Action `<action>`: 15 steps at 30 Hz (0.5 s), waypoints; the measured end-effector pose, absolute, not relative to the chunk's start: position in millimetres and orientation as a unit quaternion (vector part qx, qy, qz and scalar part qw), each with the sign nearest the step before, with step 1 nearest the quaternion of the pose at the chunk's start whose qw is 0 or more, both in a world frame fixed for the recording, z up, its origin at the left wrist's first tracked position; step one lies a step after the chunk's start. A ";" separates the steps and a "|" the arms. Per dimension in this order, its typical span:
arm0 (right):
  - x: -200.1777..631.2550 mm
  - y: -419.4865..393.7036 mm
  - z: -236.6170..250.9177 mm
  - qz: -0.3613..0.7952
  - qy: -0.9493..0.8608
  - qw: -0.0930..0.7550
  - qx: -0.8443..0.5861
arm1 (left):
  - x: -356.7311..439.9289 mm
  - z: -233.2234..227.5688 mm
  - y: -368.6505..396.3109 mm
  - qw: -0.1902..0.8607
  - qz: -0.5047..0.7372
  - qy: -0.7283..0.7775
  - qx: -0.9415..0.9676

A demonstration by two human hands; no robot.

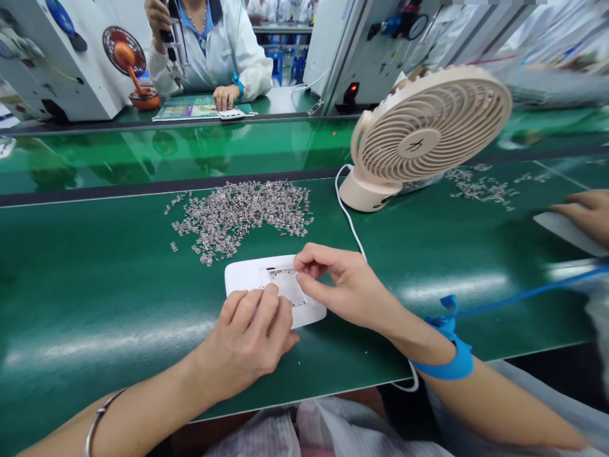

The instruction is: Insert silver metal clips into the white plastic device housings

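A white plastic device housing (242,273) with rounded corners lies on the green table mat, slightly tilted in view. Its open rectangular recess (290,285) looks like a battery compartment. My left hand (254,330) rests on the near side with curled fingers, holding the housing against the mat. At the recess's upper right corner, the thumb and forefinger of my right hand (340,282) are pinched together; whatever is between them is hidden or too small to make out. Just beyond the housing lies a pile of small metal spring contacts (242,212).
A beige fan (419,139) stands right of the pile, its white cable (349,219) running towards me. A blue wrist strap (447,355) circles my right wrist. At right is a co-worker's hand (587,216); another person (209,51) sits across the green conveyor belt (214,149).
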State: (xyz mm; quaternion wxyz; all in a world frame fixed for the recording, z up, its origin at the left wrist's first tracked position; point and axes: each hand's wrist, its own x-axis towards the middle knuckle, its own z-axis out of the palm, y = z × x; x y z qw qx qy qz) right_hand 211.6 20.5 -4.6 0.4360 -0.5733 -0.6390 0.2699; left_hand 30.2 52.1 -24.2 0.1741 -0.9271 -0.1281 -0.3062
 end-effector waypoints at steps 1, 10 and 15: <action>211.1 20.3 -4.2 0.269 -0.642 0.439 -0.568 | 30.1 -23.8 52.1 0.173 -0.305 -0.130 -0.927; 199.0 16.6 -10.8 0.196 -0.665 0.446 -0.566 | 29.9 -24.5 53.2 0.094 -0.333 -0.159 -0.925; 187.1 9.8 -18.9 0.000 -0.764 0.377 -0.524 | 29.3 -24.8 53.9 -0.044 -0.355 -0.204 -0.911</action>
